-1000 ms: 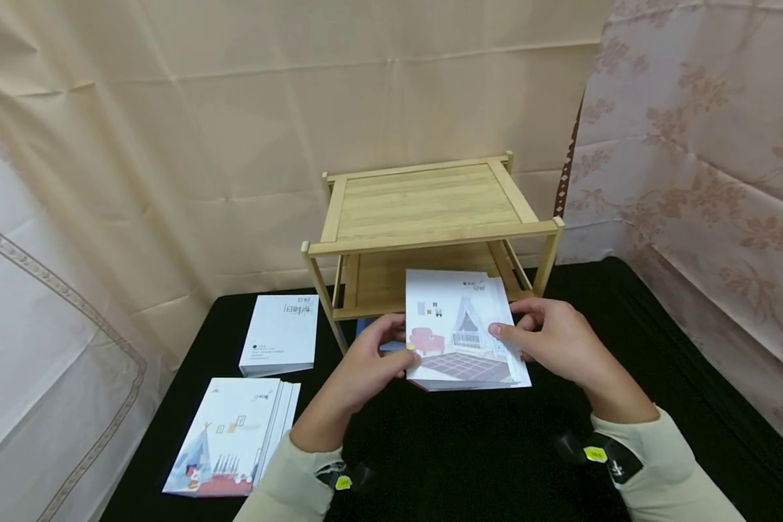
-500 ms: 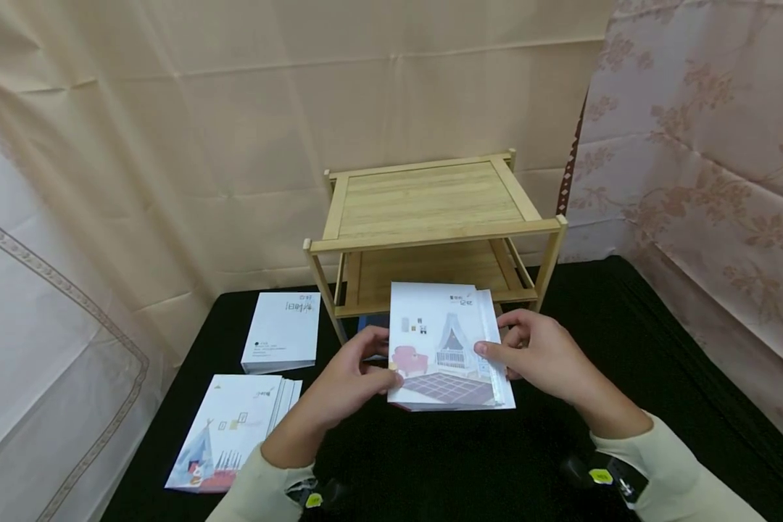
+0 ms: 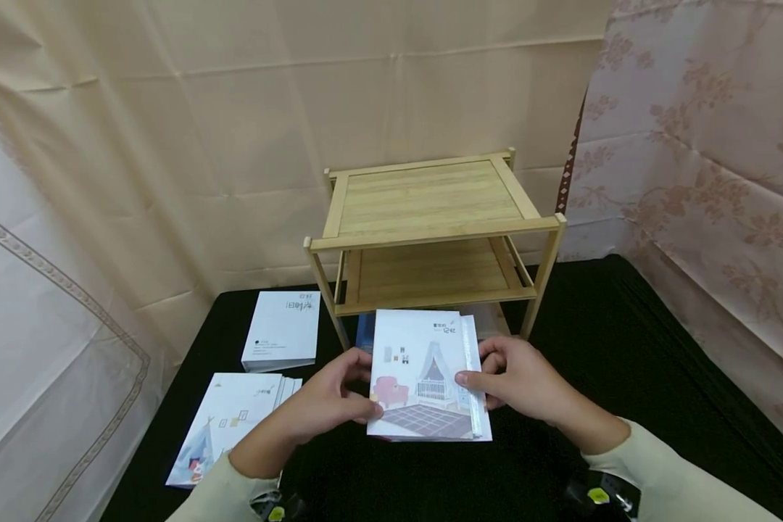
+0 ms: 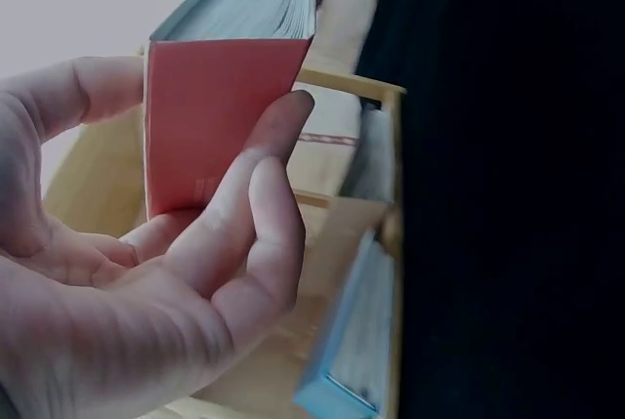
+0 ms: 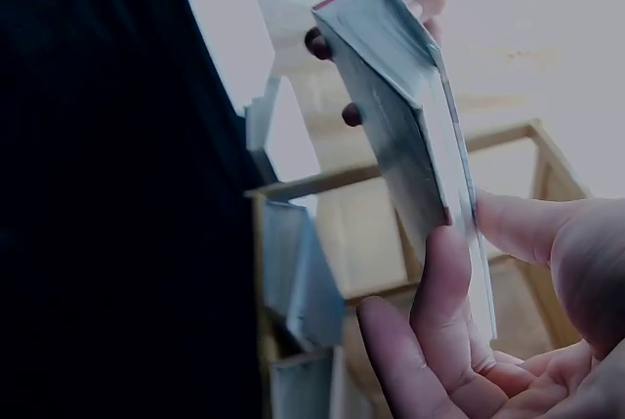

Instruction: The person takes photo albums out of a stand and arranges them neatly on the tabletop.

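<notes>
Both hands hold a white hardcover book [image 3: 414,384] with a tent, a pink sofa and a checked rug on its cover. My left hand [image 3: 326,399] grips its left edge, thumb on the cover and fingers behind. In the left wrist view the fingers press against the book's red spine [image 4: 210,131]. My right hand [image 3: 522,380] pinches the page-side edge, thumb on top. In the right wrist view the cover stands slightly apart from the pages [image 5: 386,146]. The book is in the air in front of a wooden rack [image 3: 433,199], apart from it.
Left of the rack, a white book [image 3: 280,330] lies on the black cloth [image 3: 600,326]. Nearer, several white books [image 3: 235,409] overlap in a stack. Low in the rack sits a blue book [image 4: 342,351]. Beige curtain [image 3: 254,130] hangs behind, floral cloth [image 3: 698,167] at right.
Both hands have drawn the book away from the rack, toward the person and slightly left. The rack's middle shelf shows more fully. The books on the left have not moved.
</notes>
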A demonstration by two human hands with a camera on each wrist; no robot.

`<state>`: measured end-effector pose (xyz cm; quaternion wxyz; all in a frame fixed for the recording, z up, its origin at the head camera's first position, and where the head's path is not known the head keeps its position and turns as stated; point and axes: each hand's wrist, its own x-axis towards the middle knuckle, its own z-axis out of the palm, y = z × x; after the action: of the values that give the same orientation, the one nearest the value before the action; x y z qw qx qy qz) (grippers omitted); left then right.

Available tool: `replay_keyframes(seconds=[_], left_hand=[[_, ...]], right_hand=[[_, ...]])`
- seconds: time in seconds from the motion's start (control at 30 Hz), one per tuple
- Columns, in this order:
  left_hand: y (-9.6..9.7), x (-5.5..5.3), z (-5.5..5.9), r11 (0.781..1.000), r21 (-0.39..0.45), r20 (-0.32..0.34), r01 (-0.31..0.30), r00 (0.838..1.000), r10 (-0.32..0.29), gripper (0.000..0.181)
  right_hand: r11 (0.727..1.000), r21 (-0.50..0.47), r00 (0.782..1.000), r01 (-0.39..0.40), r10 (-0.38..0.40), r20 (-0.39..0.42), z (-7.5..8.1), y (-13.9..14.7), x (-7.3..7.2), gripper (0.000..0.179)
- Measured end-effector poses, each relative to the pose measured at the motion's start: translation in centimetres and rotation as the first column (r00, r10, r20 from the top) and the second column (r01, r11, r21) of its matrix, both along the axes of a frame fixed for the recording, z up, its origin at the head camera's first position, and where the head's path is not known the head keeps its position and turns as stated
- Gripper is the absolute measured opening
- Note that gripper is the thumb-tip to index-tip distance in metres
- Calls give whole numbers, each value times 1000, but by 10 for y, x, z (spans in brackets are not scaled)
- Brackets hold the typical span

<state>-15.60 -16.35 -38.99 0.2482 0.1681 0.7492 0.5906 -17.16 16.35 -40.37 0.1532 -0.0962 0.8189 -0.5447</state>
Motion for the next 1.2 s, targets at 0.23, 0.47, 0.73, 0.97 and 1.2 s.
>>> replay_keyframes(seconds=[0.23,0.47,0.73,0.97,1.2], left_hand=[[-13,1,-8,999,-46,38,17,999,-15,61],[-27,-1,-17,995,-103,107,13,994,-2,57],[-45,-4,-28,983,-181,175,3,984,29,52],[-59,-5,-32,959,-284,220,6,974,59,41],[-73,-4,-32,903,-429,220,-20,967,126,31]], right_hand=[[999,-9,997,-45,45,56,-21,-13,1,55],[997,-44,994,-71,74,83,-41,-28,3,54],[991,-81,986,-104,113,122,-57,-49,0,53],[985,-101,980,-138,151,127,-66,-72,3,47],[982,-112,972,-153,170,160,-70,-95,3,46]])
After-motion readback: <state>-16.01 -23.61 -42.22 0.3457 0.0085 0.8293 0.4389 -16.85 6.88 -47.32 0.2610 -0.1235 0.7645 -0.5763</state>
